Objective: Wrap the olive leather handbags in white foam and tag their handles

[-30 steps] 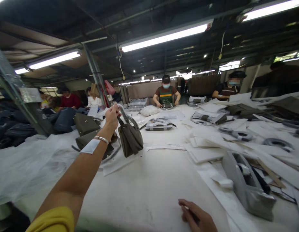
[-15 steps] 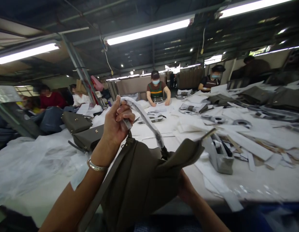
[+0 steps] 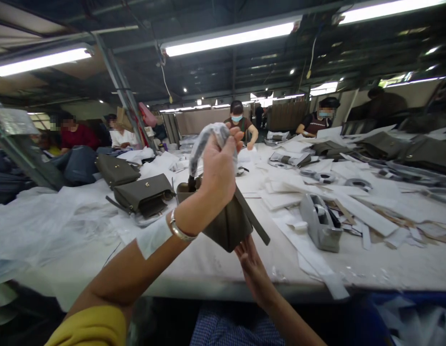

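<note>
1. Olive-grey handbag (image 3: pixel 226 226), smooth boxy leather, hangs at frame centre above the white table (image 3: pixel 208 271) edge; its curved handle (image 3: pixel 204 139) is wrapped in crinkled whitish film
2. Left hand (image 3: pixel 217 168) is clenched around the handle; right hand (image 3: pixel 253 269), fingers spread flat, touches the handbag's underside
3. Grey tape dispenser (image 3: pixel 318 223) sits just right; two matching bags (image 3: pixel 145 194) lie left; white paper sheets (image 3: pixel 280 198) are scattered behind
</note>
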Action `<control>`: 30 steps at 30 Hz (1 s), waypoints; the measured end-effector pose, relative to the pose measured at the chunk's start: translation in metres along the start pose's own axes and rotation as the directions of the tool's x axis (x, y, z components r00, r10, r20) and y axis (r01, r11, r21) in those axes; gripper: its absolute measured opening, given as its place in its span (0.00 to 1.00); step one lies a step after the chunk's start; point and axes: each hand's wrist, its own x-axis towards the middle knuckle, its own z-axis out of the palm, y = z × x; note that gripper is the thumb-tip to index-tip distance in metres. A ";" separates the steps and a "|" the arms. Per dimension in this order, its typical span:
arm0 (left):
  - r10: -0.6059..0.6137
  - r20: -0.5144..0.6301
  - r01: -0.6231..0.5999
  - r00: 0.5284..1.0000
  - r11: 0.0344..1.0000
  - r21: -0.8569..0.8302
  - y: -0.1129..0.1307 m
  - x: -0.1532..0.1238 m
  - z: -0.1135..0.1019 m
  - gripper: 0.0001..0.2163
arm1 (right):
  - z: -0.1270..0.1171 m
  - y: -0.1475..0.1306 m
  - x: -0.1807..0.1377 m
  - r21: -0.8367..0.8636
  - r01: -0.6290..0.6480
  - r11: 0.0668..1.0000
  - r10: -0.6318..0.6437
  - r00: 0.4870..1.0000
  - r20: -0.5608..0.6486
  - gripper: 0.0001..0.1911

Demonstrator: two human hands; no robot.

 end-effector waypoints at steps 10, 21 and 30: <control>-0.565 0.180 0.012 0.805 0.319 0.948 -0.090 0.015 -0.042 0.18 | 0.006 0.005 -0.033 0.510 -0.476 0.716 0.591 0.803 -0.081 0.29; -0.471 -0.130 0.151 0.872 0.006 0.989 -0.039 -0.062 -0.255 0.27 | -0.083 -0.007 -0.058 -0.462 -0.451 0.763 0.283 0.877 -0.389 0.29; -0.501 -0.039 0.059 0.865 0.024 0.998 -0.026 -0.172 -0.240 0.25 | -0.104 -0.028 -0.017 -0.963 0.256 -0.080 -0.153 0.952 0.265 0.29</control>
